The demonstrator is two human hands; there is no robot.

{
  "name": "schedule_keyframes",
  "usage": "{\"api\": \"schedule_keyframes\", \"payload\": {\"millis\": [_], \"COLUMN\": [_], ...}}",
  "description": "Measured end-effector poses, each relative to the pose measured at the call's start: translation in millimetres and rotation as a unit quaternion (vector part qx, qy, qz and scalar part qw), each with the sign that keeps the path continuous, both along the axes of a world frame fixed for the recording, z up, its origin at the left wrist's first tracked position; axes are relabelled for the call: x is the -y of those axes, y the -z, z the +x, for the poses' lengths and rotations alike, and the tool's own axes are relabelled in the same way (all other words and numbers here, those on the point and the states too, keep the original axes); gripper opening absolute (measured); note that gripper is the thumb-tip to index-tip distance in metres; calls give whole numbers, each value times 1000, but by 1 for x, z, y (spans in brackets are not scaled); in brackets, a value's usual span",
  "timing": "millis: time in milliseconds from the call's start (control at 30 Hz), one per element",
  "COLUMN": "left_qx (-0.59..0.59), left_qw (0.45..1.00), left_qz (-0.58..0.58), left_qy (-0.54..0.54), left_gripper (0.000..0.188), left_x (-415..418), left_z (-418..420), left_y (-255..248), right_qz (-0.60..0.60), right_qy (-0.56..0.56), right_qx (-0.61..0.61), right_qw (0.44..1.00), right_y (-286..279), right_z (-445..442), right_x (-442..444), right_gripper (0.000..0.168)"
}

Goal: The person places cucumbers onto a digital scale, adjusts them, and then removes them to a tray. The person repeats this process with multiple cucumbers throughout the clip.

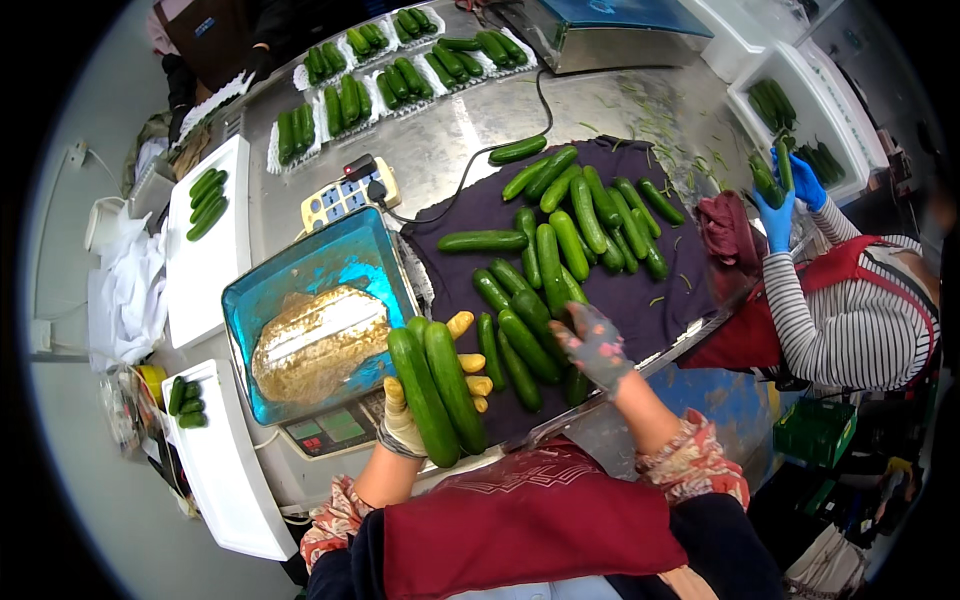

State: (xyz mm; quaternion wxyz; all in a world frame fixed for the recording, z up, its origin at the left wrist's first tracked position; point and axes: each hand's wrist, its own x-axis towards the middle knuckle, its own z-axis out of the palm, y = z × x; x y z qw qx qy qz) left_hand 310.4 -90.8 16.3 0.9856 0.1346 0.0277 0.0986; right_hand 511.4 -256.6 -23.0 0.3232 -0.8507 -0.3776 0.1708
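My left hand (439, 382), in a yellow coated glove, holds a few green cucumbers (426, 394) side by side, near the front right corner of a weighing scale's blue metal pan (259, 315). The pan is worn and holds no cucumbers. My right hand (592, 346), in a grey glove with pink patches, is at the front edge of a loose pile of cucumbers (585, 214) on a dark purple cloth (472, 281). Its fingertips touch or nearly touch a cucumber there; whether they grip it I cannot tell.
Netted packs of cucumbers (349, 105) line the far side of the steel table (480, 112). A power strip (349, 196) lies behind the scale. White foam boxes (206, 262) with cucumbers stand left. At right, a co-worker in blue gloves (780, 217) handles cucumbers; another person stands far left.
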Motion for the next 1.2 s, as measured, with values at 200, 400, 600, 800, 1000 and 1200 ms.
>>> {"api": "schedule_keyframes", "payload": {"millis": [200, 400, 600, 800, 1000, 1200], "left_qx": [-65, -36, -75, -70, -241, -362], "left_qw": [997, 995, 988, 987, 949, 883], "left_qz": [1, -15, -10, 7, 130, 256], "left_qy": [-42, -89, -136, -145, -157, -155], "left_gripper": [112, 101, 94, 90, 50, 49], "left_x": [-7, -22, -29, -50, -111, -142], "left_z": [-20, -54, -79, -101, -118, -109], "left_y": [-9, -4, -5, -8, -10, -17], "right_qz": [-125, -120, -82, -221, 149, -114], "right_qy": [-84, -55, -107, -67, -39, -156], "right_qx": [-24, -127, 182, 172, -302, -132], "right_qw": [988, 983, 974, 958, 941, 972], "right_y": [-9, -20, -29, -2, -26, -45], "right_z": [5, 45, -2, -55, -62, -116], "right_x": [-60, -40, -48, -52, -95, -218], "right_gripper": [47, 56, 29, 42, 57, 60]}}
